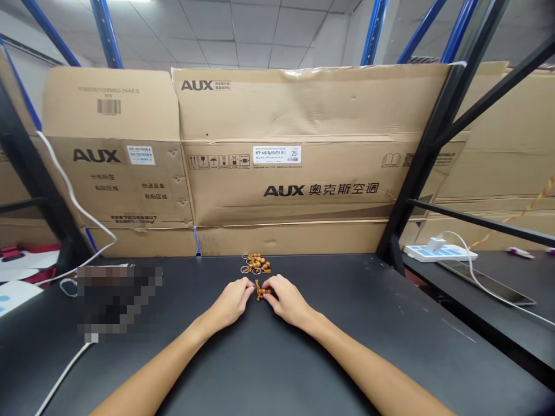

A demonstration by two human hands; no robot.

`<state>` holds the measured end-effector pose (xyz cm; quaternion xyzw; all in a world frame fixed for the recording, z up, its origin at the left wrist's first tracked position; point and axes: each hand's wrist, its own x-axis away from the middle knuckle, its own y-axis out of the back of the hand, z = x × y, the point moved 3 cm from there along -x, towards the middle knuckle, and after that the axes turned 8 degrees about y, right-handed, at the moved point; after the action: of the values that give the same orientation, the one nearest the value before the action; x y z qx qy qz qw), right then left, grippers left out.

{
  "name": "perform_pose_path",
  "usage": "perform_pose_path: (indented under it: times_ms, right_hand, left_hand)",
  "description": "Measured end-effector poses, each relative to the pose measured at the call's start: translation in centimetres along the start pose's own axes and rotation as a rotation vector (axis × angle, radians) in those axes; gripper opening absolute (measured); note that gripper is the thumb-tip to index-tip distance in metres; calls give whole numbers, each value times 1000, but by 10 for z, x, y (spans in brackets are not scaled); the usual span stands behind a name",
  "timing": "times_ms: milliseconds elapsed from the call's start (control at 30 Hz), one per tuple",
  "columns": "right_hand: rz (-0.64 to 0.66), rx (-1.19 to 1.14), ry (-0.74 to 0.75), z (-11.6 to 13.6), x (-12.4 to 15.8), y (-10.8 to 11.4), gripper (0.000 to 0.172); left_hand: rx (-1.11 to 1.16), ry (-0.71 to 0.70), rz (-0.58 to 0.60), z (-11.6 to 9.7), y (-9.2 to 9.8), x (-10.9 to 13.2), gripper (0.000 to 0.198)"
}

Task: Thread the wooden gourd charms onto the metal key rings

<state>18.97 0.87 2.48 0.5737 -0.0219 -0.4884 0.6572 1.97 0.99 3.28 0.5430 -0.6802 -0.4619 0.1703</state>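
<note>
Near the middle of the dark table (pixel 277 358), my right hand (pixel 286 299) pinches a small brown beaded keychain (pixel 261 291) between thumb and fingers. My left hand (pixel 235 299) is closed just to the left of it, its fingertips together at the keychain's left end; what they hold is too small to make out, perhaps its ring. Just beyond both hands lies a small pile of similar beaded keychains (pixel 259 264) with metal rings, most of the rings on the left side.
Large cardboard boxes (pixel 321 127) stand along the back edge. A pixelated dark object (pixel 117 300) and a white cable (pixel 65 370) lie at left. Past a black metal post (pixel 416 138) at right are a power strip (pixel 437 253) and a flat tablet-like device (pixel 485 283).
</note>
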Motion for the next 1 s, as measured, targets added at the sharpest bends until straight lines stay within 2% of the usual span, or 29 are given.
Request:
perform_pose_path:
  times_ms: [300, 467, 667, 1000]
  right_hand:
    - [-64, -61, 76, 6, 0, 2, 15]
    - [-82, -65, 155, 9, -1, 5, 14]
    - [-123, -132, 170, 15, -2, 10, 13]
    - [-114, -61, 155, 9, -1, 6, 12]
  left_hand:
    - [228, 145, 53, -3, 8, 1, 34]
    - [303, 152, 73, -2, 6, 0, 35]
    - [294, 163, 80, -1, 5, 0, 36]
    - [359, 167, 111, -3, 6, -1, 37]
